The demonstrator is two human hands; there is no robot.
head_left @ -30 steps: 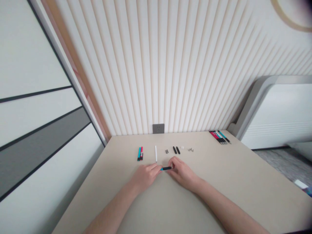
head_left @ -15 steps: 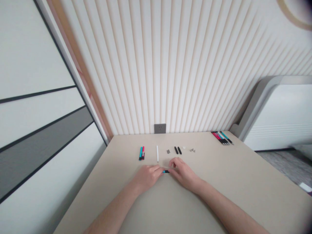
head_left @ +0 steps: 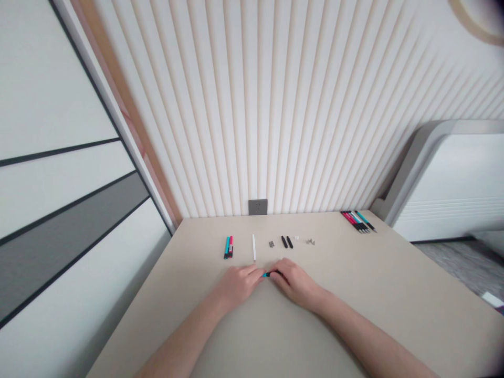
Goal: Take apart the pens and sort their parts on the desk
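Observation:
Between my two hands, just over the near part of the desk, is a pen with a blue barrel and a black part. My left hand is closed on its blue end. The fingers of my right hand are closed around the black end and hide most of it. Beyond the hands lie white pen refills, small grey metal parts, two black grips, tiny white pieces and grey cone-shaped tips.
A blue barrel and a pink barrel lie side by side at the left. Several pens are lined up at the desk's far right corner. A socket sits on the ribbed wall behind the desk.
The fingers of my right hand have curled down around the black end of the pen. My left hand has stayed nearly in place. The view has shifted slightly.

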